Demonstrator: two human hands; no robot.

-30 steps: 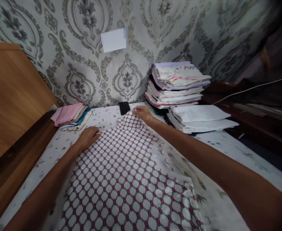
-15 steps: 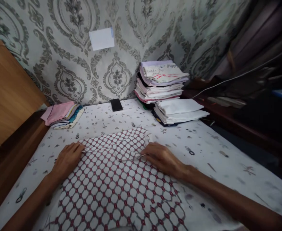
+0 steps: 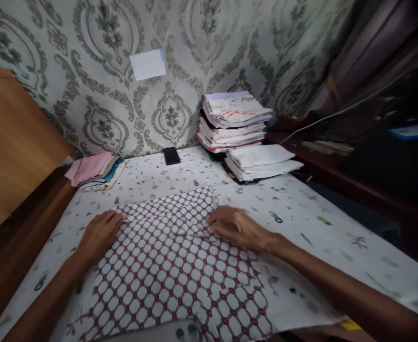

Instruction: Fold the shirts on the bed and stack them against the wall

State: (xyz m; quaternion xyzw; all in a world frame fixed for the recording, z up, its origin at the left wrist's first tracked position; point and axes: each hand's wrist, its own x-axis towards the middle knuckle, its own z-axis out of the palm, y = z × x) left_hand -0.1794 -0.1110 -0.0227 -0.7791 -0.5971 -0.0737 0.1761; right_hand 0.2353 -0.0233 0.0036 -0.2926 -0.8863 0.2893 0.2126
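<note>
A white piece of clothing with a red-and-grey lattice print (image 3: 159,266) lies spread in front of me, slightly creased across its upper part. At its upper left edge my left hand (image 3: 100,232) has its fingers together, pinching the fabric's border. My right hand (image 3: 235,228) is curled closed on the upper right edge, with a fold of the cloth running into its fingers. The fingertips of both hands are partly hidden.
The clothing lies on a white printed bedsheet (image 3: 283,194). Farther back are a small folded stack with pink on top (image 3: 91,168), a black phone (image 3: 171,156), a tall pile of folded clothes (image 3: 235,121) and white folded clothes (image 3: 262,161). A wooden panel (image 3: 12,147) borders the left.
The view has shifted slightly. My right hand's fingers are curled in more tightly at the cloth's edge. More bedsheet shows below the clothing's lower edge. My left hand stays at the same border.
</note>
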